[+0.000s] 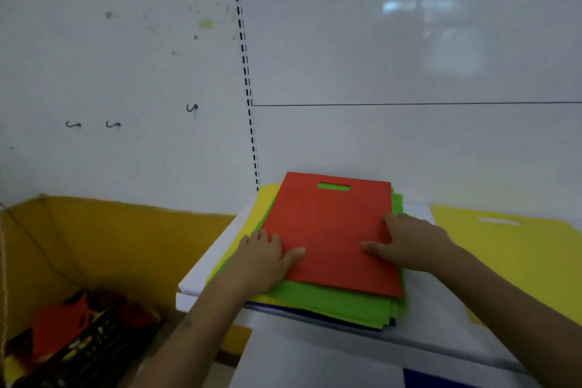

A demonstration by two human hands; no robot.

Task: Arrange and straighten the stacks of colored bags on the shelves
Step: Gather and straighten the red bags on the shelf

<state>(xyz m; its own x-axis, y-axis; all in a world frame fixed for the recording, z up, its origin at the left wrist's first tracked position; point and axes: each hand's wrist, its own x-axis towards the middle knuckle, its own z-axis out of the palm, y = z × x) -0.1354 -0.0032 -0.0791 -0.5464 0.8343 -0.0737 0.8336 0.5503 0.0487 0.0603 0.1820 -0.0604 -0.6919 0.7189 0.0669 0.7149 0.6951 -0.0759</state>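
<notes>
White back wall (378, 41) fills most of our view, with a slotted upright (244, 57) running down to the shelf (441, 315). On that white shelf, toward its left end, we see the stack (330, 305): a red bag (333, 230) on top, green bags (340, 302) fanned out beneath it, yellow ones poking out along the left edge, something dark blue at the very bottom. Green shows through the red bag's handle slot. Our left hand (267, 258) lies flat at the red bag's left edge, fingers straight, thumb out across the red. Our right hand (406, 239) sits on the right edge, fingers bent over that edge, thumb pressing on top; we can't tell if it really pinches. Off at the shelf's right end, well apart, lies a yellow bag (519, 255). Lower left, a yellow box (110, 239) holds a jumble of red and dark items.
</notes>
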